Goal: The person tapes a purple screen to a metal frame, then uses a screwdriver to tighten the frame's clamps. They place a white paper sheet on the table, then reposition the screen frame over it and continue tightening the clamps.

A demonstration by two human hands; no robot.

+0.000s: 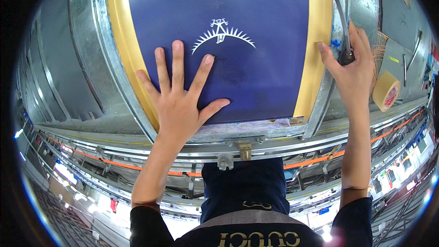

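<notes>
My left hand (pixel 176 93) lies spread and flat over the lower left of a dark blue screen panel (pixel 279 27). A white emblem (pixel 220 36) with an arc of spikes shows on the panel, just beyond its fingertips. On the right, my right hand (pixel 352 71) is at the frame's side, thumb apart from the fingers and touching or just above the gold border strip (pixel 318 23). A black-ended cable or rod (pixel 347 57) crosses in front of that hand, between thumb and fingers. No grip on it is plain, and some of the fingers are partly hidden.
A metal frame (pixel 256 131) surrounds the panel, with a clamp-like block (pixel 245 151) at its near edge. A roll of yellowish tape (pixel 386 92) lies right of my right hand. An orange strip (pixel 315 161) runs along the rail near my body. Grey panels (pixel 50 64) extend left.
</notes>
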